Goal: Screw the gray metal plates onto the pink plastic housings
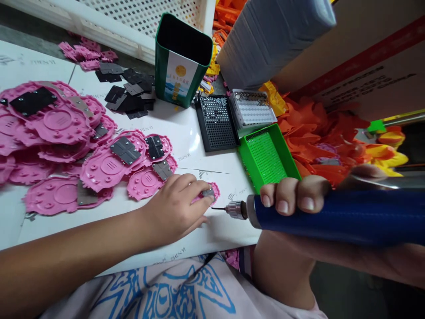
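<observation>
My right hand (294, 195) is wrapped round a blue electric screwdriver (335, 218), held almost level, its thin bit pointing left. On the white table my left hand (181, 204) grips a small pink plastic part (216, 191) that carries a grey plate; most of the part is hidden under the fingers. The bit's tip is close to the left fingertips, and I cannot tell whether it touches the part. Left of that hand lie several pink plastic shells (111, 164), overlapping, with black or grey plates on them.
Loose black and grey plates (129, 95) lie behind the shells. Farther back stand a green tin (162, 66), a black perforated screw tray (217, 126), a clear screw box (254, 108) and a green tray (294, 164). Orange parts (305, 128) and a cardboard box (365, 57) are at right.
</observation>
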`<state>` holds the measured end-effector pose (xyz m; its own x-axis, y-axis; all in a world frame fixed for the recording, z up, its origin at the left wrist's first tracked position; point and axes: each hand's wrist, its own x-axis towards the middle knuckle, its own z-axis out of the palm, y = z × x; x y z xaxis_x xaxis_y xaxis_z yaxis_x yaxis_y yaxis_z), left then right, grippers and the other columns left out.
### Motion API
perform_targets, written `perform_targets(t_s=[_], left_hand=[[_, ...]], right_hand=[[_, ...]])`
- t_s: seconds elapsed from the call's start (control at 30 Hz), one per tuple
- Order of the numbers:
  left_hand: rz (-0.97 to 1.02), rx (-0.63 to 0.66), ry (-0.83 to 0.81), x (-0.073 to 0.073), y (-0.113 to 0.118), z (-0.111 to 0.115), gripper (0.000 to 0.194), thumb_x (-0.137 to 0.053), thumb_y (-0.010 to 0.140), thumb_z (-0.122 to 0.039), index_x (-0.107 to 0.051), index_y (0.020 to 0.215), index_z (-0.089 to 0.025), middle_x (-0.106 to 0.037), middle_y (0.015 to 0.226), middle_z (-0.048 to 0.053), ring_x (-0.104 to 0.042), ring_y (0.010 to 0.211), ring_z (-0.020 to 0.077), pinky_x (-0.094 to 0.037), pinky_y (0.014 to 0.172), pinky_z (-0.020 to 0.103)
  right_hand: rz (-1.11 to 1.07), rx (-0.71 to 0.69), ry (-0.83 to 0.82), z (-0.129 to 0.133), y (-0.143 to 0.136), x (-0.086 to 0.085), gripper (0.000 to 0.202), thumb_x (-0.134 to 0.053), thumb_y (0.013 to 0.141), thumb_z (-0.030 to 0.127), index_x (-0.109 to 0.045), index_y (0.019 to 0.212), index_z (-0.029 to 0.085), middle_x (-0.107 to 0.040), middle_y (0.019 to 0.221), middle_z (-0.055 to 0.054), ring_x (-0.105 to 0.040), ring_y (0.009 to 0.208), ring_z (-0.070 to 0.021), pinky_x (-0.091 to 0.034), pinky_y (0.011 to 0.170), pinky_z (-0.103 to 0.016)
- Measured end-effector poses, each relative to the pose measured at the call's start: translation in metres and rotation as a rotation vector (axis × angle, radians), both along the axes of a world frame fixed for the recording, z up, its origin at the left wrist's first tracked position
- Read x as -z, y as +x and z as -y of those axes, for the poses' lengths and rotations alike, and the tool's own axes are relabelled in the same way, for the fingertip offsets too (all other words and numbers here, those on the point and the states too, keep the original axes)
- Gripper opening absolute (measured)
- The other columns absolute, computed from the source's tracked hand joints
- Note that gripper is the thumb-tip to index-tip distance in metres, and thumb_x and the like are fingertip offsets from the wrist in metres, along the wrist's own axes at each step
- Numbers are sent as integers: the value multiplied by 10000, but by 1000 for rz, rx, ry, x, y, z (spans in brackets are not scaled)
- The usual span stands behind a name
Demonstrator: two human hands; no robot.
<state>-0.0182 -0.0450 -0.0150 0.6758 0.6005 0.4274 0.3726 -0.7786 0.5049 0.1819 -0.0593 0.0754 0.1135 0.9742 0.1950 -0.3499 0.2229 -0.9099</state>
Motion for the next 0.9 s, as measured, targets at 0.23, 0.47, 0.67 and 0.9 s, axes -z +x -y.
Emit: perform_targets(t_s=[0.23,0.47,0.67,0.9], left_hand=[[93,48,6,-5,2,0,175,-527,923,-127,-671,825,-143,-675,1010,81,-527,901,211,-438,792,347],[171,58,-51,4,3,0,194,-496,942,-161,-639,813,-141,-669,992,86,-517,918,214,-425,799,355],[44,24,-94,0,2,1,156,-564,909,-209,-643,1020,-133,-635,1058,117,-525,977,258,-446,853,402],[-93,-27,-115,-5,4,1,294,-554,870,-182,-634,1120,-50,-612,1073,175,-530,959,295,-493,836,440]], right_hand=[[80,-48,-15,9,-7,-10,340,-740,766,431,-663,1060,279,-666,675,33,-606,554,-151,-538,556,-348],[81,4,64,11,-16,0,356,-703,796,459,-651,1086,258,-646,674,24,-597,550,-154,-532,538,-354],[143,31,59,11,-12,1,380,-689,789,487,-656,1100,272,-632,675,18,-589,561,-172,-520,539,-375],[153,193,25,-4,1,4,395,-693,647,508,-701,982,299,-561,598,24,-516,510,-173,-462,525,-390]])
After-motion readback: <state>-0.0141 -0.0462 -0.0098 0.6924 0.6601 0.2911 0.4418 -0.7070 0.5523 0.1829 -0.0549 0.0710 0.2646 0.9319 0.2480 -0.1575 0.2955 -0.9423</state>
